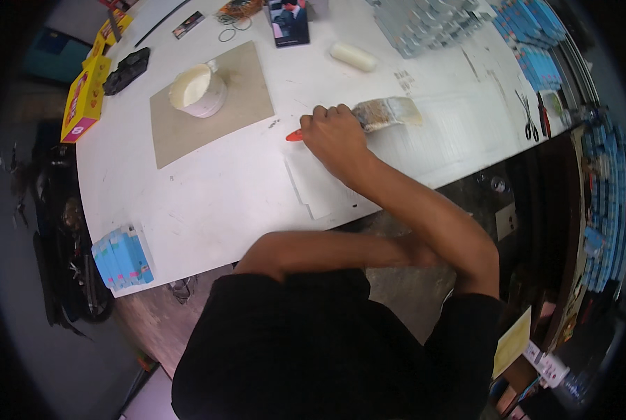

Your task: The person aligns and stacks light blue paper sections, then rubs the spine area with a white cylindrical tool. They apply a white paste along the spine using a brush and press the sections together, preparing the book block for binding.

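Note:
My right hand [335, 136] is closed round a wide flat paintbrush [379, 113]; the tip of its red handle sticks out on the left. The pale, coated bristles point right and lie on or just over the white tabletop [208, 203], where a faintly glossy streaked area spreads. White sheet material [320, 185] with a cut edge lies beneath my right wrist. My left forearm [327, 252] crosses in front of my body toward the right, and its hand is hidden behind my right arm. A round tub of cream-coloured paste [199, 91] stands on a grey-brown board [250, 84] at the left.
Blue stacked pieces [122, 257] sit at the near left corner, with yellow boxes [85, 98] farther back. A white roll [353, 56], a dark printed box [288, 24] and grey stacks [425, 24] lie at the far side. Scissors [528, 119] rest near the right edge.

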Motion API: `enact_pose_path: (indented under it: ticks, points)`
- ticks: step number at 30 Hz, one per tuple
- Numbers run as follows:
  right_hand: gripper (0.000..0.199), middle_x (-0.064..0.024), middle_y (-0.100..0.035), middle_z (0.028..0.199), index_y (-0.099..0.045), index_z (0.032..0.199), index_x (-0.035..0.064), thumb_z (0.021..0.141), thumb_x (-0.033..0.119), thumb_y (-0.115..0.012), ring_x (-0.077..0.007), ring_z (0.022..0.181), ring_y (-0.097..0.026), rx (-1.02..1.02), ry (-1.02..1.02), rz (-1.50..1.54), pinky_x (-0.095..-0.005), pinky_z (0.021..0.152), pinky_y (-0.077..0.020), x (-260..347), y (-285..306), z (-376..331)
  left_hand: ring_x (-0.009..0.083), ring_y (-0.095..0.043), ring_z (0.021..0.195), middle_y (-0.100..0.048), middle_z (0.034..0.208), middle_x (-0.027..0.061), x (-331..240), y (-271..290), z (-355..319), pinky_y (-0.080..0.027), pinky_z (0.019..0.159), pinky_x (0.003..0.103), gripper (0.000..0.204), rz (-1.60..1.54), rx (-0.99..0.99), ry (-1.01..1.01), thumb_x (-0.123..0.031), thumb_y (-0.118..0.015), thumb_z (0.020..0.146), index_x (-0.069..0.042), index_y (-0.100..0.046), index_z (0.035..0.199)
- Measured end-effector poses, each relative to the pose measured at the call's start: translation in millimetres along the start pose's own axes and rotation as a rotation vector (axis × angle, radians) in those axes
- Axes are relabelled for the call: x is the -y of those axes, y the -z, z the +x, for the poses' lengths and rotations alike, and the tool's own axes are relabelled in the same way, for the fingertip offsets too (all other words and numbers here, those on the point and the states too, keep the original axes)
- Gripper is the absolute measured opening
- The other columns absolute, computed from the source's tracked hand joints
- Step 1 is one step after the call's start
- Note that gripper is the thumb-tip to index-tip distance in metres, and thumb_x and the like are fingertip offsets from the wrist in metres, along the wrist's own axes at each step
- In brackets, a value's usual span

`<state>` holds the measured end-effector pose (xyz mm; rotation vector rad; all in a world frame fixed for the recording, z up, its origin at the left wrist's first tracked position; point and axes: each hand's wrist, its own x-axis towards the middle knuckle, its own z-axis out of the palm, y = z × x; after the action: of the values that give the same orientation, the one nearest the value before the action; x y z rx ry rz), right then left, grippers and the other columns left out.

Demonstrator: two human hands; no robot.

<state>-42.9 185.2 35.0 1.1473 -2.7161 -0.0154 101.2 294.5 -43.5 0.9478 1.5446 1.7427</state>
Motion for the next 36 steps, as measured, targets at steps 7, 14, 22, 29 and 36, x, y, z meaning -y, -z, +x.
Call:
enact_pose_path:
  ticks: [7, 14, 22, 29, 36]
  points:
    - [0.023, -0.0174, -0.070, 0.102, -0.067, 0.108, 0.0006, 0.087, 0.004, -0.073, -0.0381, 0.093, -0.071, 0.052, -0.149, 0.349, -0.0458, 0.085, -0.0564, -38.3, 88.7, -24.9, 0.0339, -0.065, 0.123, -0.070, 0.127, 0.0175, -87.4, 43.0, -134.3, -0.046, 0.113, 0.056, 0.050, 0.960, 0.029, -0.344, -0.037, -0.072, 0.097, -0.002, -0.067, 0.132]
    - [0.039, -0.0133, -0.075, 0.109, -0.066, 0.134, 0.0007, 0.111, 0.031, -0.056, -0.0187, 0.100, -0.073, -0.396, -0.516, 0.815, -0.0347, 0.089, -0.0597, -118.5, 218.7, -134.1, 0.0348, -0.064, 0.123, -0.068, 0.124, 0.0165, -121.0, 139.1, -171.9, -0.046, 0.114, 0.054, 0.049, 1.105, -0.372, 0.011, -0.036, -0.083, 0.088, -0.003, -0.072, 0.122]
    - [0.026, -0.0090, -0.074, 0.109, -0.062, 0.125, 0.0009, 0.105, 0.016, -0.067, -0.0162, 0.090, -0.073, -0.759, -0.723, 1.732, -0.0309, 0.075, -0.0612, -139.3, 124.5, -227.9, 0.0400, -0.051, 0.139, -0.059, 0.142, 0.0208, -92.3, 157.0, -160.7, -0.036, 0.121, 0.056, 0.058, 1.199, -0.269, 0.140, -0.043, -0.078, 0.092, -0.001, -0.068, 0.131]
    - [0.030, -0.0127, -0.076, 0.103, -0.065, 0.117, -0.0026, 0.093, 0.003, -0.081, -0.0143, 0.085, -0.072, -0.698, -0.944, 1.263, -0.0281, 0.077, -0.0601, -67.6, 77.6, -163.0, 0.0407, -0.050, 0.140, -0.057, 0.145, 0.0217, -87.2, 156.8, -159.8, -0.036, 0.121, 0.056, 0.062, 1.197, -0.266, 0.166, -0.043, -0.078, 0.091, -0.002, -0.066, 0.137]
    - [0.026, -0.0180, -0.076, 0.105, -0.063, 0.116, -0.0063, 0.094, -0.003, -0.077, -0.0144, 0.091, -0.072, -0.564, -0.838, 1.172, -0.0254, 0.077, -0.0587, -33.7, 46.7, -140.5, 0.0417, -0.050, 0.139, -0.056, 0.146, 0.0221, -76.7, 158.9, -158.9, -0.039, 0.120, 0.056, 0.060, 1.188, -0.242, 0.172, -0.040, -0.079, 0.090, -0.002, -0.067, 0.136]
